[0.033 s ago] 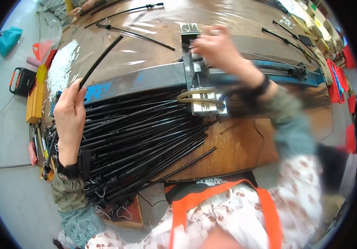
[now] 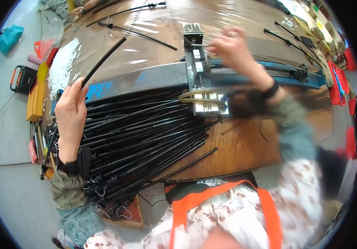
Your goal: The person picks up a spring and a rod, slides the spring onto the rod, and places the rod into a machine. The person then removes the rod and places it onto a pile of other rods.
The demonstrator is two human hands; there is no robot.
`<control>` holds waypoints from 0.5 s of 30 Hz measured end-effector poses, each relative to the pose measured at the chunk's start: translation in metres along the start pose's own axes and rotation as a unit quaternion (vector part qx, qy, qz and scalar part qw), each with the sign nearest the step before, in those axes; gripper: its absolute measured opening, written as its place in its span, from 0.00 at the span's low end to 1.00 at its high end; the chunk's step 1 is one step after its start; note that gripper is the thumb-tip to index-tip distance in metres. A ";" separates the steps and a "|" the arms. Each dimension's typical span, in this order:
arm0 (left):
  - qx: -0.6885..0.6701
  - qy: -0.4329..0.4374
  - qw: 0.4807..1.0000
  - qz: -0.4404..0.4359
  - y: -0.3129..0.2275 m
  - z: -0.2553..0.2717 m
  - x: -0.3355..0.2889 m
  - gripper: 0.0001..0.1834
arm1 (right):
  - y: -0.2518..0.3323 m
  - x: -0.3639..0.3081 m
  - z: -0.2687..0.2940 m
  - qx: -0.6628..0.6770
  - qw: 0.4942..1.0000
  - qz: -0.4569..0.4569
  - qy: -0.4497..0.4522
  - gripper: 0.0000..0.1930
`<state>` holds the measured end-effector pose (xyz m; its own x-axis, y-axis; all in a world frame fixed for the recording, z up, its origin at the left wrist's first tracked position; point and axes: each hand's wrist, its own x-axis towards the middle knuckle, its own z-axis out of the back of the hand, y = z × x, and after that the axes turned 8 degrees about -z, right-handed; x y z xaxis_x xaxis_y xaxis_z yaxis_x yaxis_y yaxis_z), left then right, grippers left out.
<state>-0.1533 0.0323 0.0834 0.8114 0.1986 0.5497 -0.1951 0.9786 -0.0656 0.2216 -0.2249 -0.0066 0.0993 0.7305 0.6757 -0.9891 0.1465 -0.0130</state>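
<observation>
My left hand is closed around 1 long black rod, angled up over the pile of black rods on the wooden table. My right hand, blurred, reaches above the metal press; I cannot tell its grip.

Two hands, one press, rods past counting on a workshop bench

Two bare hands: left hand at nine o'clock, right hand at one o'clock. One metal press near centre. One heap of black rods, too many to count. One pile of white pellets at ten o'clock. One orange toolbox.
</observation>
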 end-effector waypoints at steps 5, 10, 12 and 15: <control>0.014 0.086 0.994 -0.062 -0.004 -0.038 0.017 0.12 | -0.091 -0.121 0.097 -0.189 0.977 -0.100 0.017 0.06; -0.094 0.070 0.972 -0.205 -0.072 -0.147 0.085 0.08 | -0.152 -0.186 0.139 -0.247 0.941 -0.217 0.078 0.05; -0.083 0.075 0.972 -0.207 -0.077 -0.159 0.093 0.12 | -0.159 -0.199 0.137 -0.260 0.943 -0.189 0.082 0.05; -0.061 0.111 0.980 -0.152 -0.067 -0.157 0.076 0.14 | -0.166 -0.203 0.127 -0.206 0.957 -0.186 0.085 0.05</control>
<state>0.0079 -0.0094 -0.0013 0.9246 -0.1099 0.3648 0.1308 0.9909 -0.0331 0.3520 -0.4827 -0.0480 0.4869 0.6692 0.5613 -0.7584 0.6427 -0.1084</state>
